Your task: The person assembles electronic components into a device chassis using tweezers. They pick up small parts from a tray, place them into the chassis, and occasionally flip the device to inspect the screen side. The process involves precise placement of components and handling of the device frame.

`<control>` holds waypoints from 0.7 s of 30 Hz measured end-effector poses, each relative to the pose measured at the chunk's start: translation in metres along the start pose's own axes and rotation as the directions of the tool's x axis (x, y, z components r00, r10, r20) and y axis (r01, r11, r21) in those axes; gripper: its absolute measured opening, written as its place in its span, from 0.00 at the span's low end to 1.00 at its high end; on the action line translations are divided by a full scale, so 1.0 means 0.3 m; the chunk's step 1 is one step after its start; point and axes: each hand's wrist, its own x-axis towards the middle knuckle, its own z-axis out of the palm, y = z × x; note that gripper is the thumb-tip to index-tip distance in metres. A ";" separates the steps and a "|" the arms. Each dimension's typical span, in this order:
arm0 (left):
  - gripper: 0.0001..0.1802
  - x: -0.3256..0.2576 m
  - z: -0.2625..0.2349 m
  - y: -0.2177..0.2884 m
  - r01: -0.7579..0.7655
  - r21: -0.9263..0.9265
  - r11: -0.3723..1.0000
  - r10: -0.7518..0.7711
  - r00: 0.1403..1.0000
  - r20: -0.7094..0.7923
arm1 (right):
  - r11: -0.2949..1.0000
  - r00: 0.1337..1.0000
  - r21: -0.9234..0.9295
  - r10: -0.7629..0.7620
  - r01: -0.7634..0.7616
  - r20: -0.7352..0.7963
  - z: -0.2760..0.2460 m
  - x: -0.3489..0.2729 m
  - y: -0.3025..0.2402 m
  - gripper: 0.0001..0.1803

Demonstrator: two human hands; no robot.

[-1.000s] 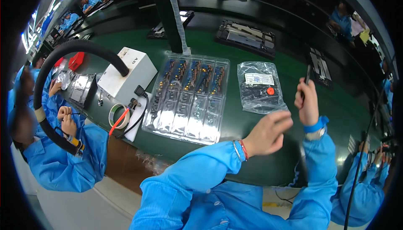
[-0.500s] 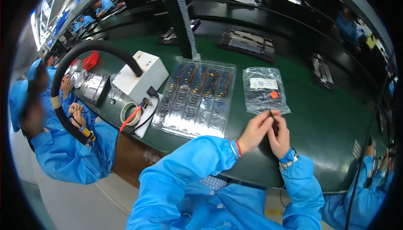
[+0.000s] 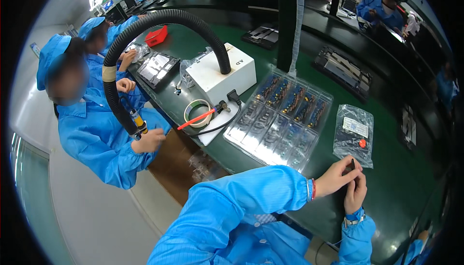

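Observation:
My left hand (image 3: 334, 177) and my right hand (image 3: 356, 192) meet over the green table, fingers pinched together. Between them is a small, thin black piece (image 3: 353, 164); only its tip sticks out, so its kind cannot be made out. Just beyond my fingers lies a clear plastic bag (image 3: 342, 147) with dark contents, a white label and a round orange sticker. To the left of my hands sits a clear compartment tray (image 3: 234, 137), holding small boards with orange and blue parts in its far rows.
Left of the tray stands a white box (image 3: 239, 74) with a black flexible hose (image 3: 166, 16) arching from it. A tape roll (image 3: 187, 113), an orange-red strip and a black cable lie near it. A co-worker (image 3: 104, 139) in blue sits at left. A post (image 3: 286, 28) rises behind the tray.
My view has swung left, so the table contents appear farther right. My hands stay together on the black piece. The co-worker's hand at left has shifted to beside the hose end.

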 end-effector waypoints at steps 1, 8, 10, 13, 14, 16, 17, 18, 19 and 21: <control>0.07 0.005 0.007 -0.002 0.009 -0.040 0.999 -0.008 1.000 0.010 | 0.996 0.999 0.085 0.004 -0.001 -0.041 0.004 0.001 0.012 0.10; 0.09 0.004 -0.022 -0.021 0.044 -0.020 0.999 -0.043 0.998 0.049 | 0.997 0.998 0.063 0.054 -0.052 -0.026 -0.010 -0.005 0.002 0.15; 0.11 0.004 -0.017 -0.023 0.032 -0.046 0.998 -0.029 0.997 0.069 | 0.998 1.000 -0.063 0.004 -0.003 0.010 -0.029 0.003 0.012 0.10; 0.13 -0.005 -0.007 0.002 0.012 0.032 0.999 -0.014 0.997 0.070 | 0.979 0.986 -0.190 0.102 -0.077 0.129 -0.075 0.003 0.035 0.09; 0.14 -0.003 -0.014 0.014 0.003 0.088 0.996 -0.010 0.997 0.080 | 0.993 0.994 -0.098 0.074 -0.066 0.077 -0.066 0.003 0.033 0.09; 0.15 -0.002 -0.020 0.018 -0.010 0.135 0.991 -0.003 0.995 0.096 | 0.996 0.999 0.087 0.025 -0.023 -0.028 -0.025 0.012 0.020 0.10; 0.14 -0.001 -0.027 0.011 -0.013 0.126 0.992 0.000 0.995 0.101 | 0.990 0.996 0.134 0.058 -0.049 -0.063 -0.002 0.024 -0.029 0.13; 0.14 0.000 -0.033 0.004 -0.016 0.116 0.993 0.004 0.994 0.105 | 0.992 0.997 0.114 0.060 -0.054 -0.047 -0.011 0.013 -0.013 0.14; 0.14 0.000 -0.035 0.004 -0.066 0.223 0.973 0.048 0.995 0.086 | 0.994 0.998 0.094 0.059 -0.056 -0.031 -0.020 0.002 0.005 0.15; 0.13 -0.003 -0.014 0.011 0.010 0.075 0.997 -0.015 0.998 0.063 | 0.995 0.998 0.074 0.062 -0.061 -0.019 -0.032 -0.004 0.027 0.15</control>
